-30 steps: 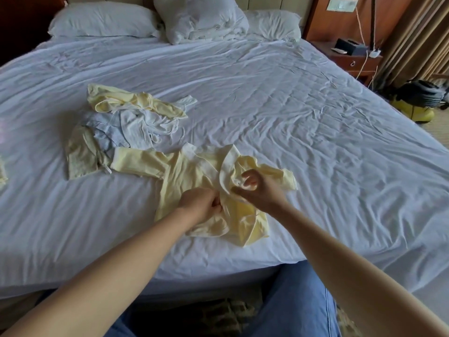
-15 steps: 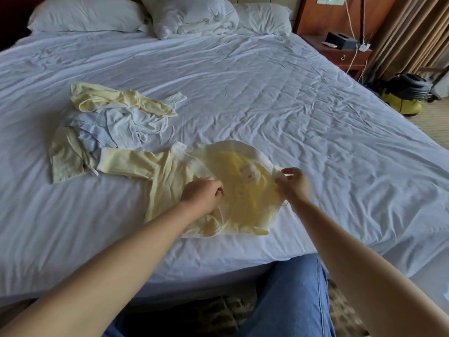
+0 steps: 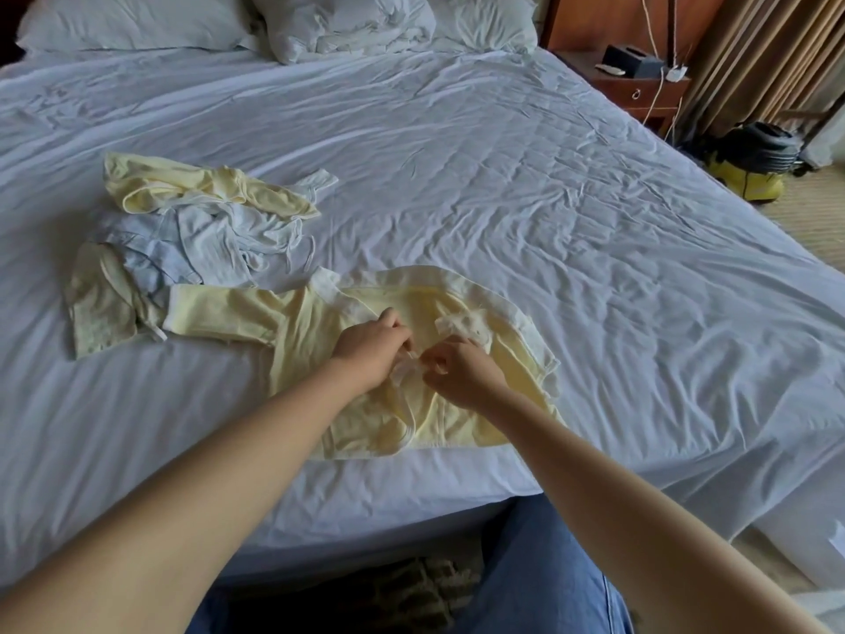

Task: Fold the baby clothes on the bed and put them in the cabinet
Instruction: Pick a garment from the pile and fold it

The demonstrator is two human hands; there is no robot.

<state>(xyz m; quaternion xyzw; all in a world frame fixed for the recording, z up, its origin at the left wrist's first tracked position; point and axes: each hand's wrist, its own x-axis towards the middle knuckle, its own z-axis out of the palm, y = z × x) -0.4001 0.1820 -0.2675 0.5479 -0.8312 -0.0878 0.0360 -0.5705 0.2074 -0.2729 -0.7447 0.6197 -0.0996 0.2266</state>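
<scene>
A pale yellow baby top (image 3: pixel 292 322) lies spread near the front edge of the white bed (image 3: pixel 548 199), its front flap laid open and one sleeve stretched to the left. My left hand (image 3: pixel 370 347) and my right hand (image 3: pixel 462 370) meet over its middle. Each pinches a thin white tie string of the top. A heap of other baby clothes (image 3: pixel 196 240), yellow, pale blue and white, lies crumpled to the left behind it. The cabinet is not in view.
White pillows (image 3: pixel 137 20) line the head of the bed. A wooden nightstand (image 3: pixel 640 84) with a dark box and cables stands at the back right, by brown curtains. A yellow and black vacuum cleaner (image 3: pixel 750 167) sits on the floor to the right.
My right hand pulled the top's front flap open to the right, then came back to the middle. Both hands now pinch the tie strings.
</scene>
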